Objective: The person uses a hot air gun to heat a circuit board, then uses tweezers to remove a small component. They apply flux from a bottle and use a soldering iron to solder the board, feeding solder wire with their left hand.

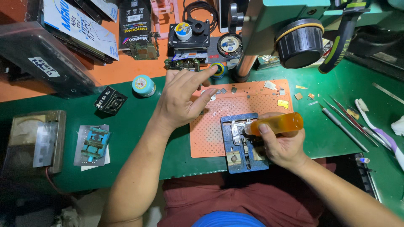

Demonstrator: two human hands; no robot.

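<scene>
My right hand (283, 145) grips a small amber bottle (275, 124) lying sideways, its tip touching the metal part clamped in a blue holder (242, 145). The holder sits on an orange perforated mat (210, 134) on a green work mat (139, 130). My left hand (183, 98) hovers above the orange mat's upper left, fingers loosely spread, holding nothing; its forefinger points toward a small round yellow-and-blue tin (217, 69).
A round teal tin (143, 85) and a black square fixture (110, 100) lie left of my left hand. Tweezers and probes (345, 122) and a toothbrush (378, 126) lie at right. A microscope stand with a black knob (299, 43) rises behind. Circuit boards and boxes crowd the back.
</scene>
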